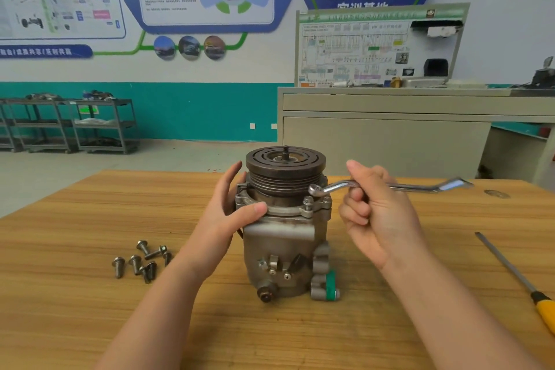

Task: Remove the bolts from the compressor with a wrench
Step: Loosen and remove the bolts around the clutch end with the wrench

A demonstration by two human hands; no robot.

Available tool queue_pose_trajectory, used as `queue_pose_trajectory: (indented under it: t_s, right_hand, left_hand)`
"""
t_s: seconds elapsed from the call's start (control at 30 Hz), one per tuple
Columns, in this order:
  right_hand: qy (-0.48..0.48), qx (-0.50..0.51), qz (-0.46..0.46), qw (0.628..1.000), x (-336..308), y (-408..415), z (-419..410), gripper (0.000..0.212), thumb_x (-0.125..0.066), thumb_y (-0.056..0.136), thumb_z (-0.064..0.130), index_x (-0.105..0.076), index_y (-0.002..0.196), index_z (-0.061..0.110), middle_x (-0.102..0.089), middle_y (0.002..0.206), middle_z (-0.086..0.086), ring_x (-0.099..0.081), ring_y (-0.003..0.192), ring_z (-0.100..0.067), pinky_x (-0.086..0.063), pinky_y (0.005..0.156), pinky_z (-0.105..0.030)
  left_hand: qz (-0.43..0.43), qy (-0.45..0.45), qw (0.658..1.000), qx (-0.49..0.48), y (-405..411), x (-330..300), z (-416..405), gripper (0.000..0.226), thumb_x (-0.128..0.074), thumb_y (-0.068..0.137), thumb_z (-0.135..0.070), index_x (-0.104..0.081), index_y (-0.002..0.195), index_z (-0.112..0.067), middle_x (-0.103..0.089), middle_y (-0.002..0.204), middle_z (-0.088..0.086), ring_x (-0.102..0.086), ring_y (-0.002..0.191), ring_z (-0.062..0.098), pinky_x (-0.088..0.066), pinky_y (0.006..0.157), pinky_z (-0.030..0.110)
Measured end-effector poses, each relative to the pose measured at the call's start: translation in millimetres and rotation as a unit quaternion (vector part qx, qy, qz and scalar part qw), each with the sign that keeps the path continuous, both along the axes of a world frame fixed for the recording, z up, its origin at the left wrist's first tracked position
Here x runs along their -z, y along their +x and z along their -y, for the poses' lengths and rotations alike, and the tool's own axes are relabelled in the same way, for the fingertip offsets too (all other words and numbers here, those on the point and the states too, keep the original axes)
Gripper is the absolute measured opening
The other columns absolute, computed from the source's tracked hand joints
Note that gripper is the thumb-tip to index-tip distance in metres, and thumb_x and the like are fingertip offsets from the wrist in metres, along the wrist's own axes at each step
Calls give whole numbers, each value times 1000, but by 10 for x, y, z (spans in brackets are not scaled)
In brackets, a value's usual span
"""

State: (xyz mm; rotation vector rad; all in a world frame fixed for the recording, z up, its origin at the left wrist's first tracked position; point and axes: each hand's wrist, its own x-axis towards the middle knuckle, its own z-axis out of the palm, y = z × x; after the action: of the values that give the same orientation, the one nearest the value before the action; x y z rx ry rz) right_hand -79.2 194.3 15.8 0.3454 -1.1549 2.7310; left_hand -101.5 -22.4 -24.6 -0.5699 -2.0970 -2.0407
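Note:
A grey metal compressor (279,237) stands upright on the wooden table (90,219), its dark grooved pulley on top. My left hand (237,207) grips its upper left flange, thumb across the front. My right hand (375,207) holds a chrome offset ring wrench (336,188) by the shaft. The wrench's ring end hovers just above a bolt (308,201) on the right front of the flange. Several loose bolts (141,260) lie on the table to the left of the compressor.
A screwdriver with a yellow handle (516,276) lies at the table's right edge. Behind the table stand a grey cabinet bench (390,129) with a wiring display board and metal shelf carts (75,126) by the teal wall.

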Motion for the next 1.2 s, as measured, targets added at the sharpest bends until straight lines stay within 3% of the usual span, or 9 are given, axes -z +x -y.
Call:
queue_pose_trajectory:
  t_s: [0.27,0.43,0.53,0.6,0.67,0.77,0.83,1.0,1.2]
  right_hand:
    - [307,332,-258,854,21,281,196,40,-65,88,30,-44,55,28,-58,50,-2,-52,37,-9,-40,42,-17]
    - [448,476,-387,650,-31,379,311,38,-60,90,11,-38,59,20,-31,51,12,-32,46,-10,-25,44,-11]
    - [486,481,-414,601,-14,430,430,38,-57,86,9,-30,70,30,-21,57,21,-28,54,-7,-27,48,-8]
    - [466,469,-370,653,16,420,403,37,-57,86,16,-29,66,29,-25,51,11,-29,53,-6,-26,48,-8]
    - [413,393,-290,768,11,363,287,33,-61,86,26,-40,60,24,-42,52,-1,-36,45,-5,-29,45,-11]
    - [270,177,-139,936,-82,251,90,31,-75,79,23,-53,57,26,-51,47,0,-41,35,-6,-33,37,-15]
    - [137,48,-23,989,-80,146,57,25,-74,68,19,-52,55,22,-49,47,0,-39,33,-6,-29,32,-14]
    - [72,120,-93,986,-88,101,23,42,-70,80,10,-44,48,22,-49,45,0,-40,33,-7,-30,34,-14]
    - [308,399,-226,834,-83,340,197,40,-62,84,18,-36,55,7,-48,45,-13,-46,35,-16,-38,38,-24]
  left_hand:
    - [24,-36,999,-6,26,54,-61,115,-85,45,-69,-27,143,-54,-50,141,-12,-51,128,11,-37,112,44]
    - [7,-37,999,-20,57,26,-111,111,-84,40,-72,-29,136,-56,-53,133,-17,-57,115,-1,-48,94,21]
    - [-2,-16,1000,-23,69,35,-143,107,-84,47,-62,-29,139,-51,-55,135,-12,-56,120,6,-46,101,30]
    - [-5,-1,1000,-22,77,38,-149,100,-83,50,-56,-31,136,-53,-55,136,-11,-56,121,7,-45,103,33]
    - [-2,-2,1000,-24,83,36,-153,93,-83,50,-57,-33,129,-60,-54,135,-13,-57,119,6,-46,102,31]
    - [5,5,1000,-27,81,33,-155,85,-84,49,-57,-35,117,-70,-52,131,-19,-58,114,1,-48,95,24]
    - [8,8,1000,-29,79,34,-160,85,-83,49,-58,-34,116,-72,-51,132,-17,-56,117,4,-47,97,27]
    - [3,3,1000,-28,86,29,-160,86,-82,49,-60,-31,117,-72,-49,130,-21,-55,115,0,-47,91,20]
    - [-7,-7,999,-36,121,-7,-175,79,-80,52,-58,-30,111,-73,-47,117,-31,-53,91,-26,-43,67,-1]
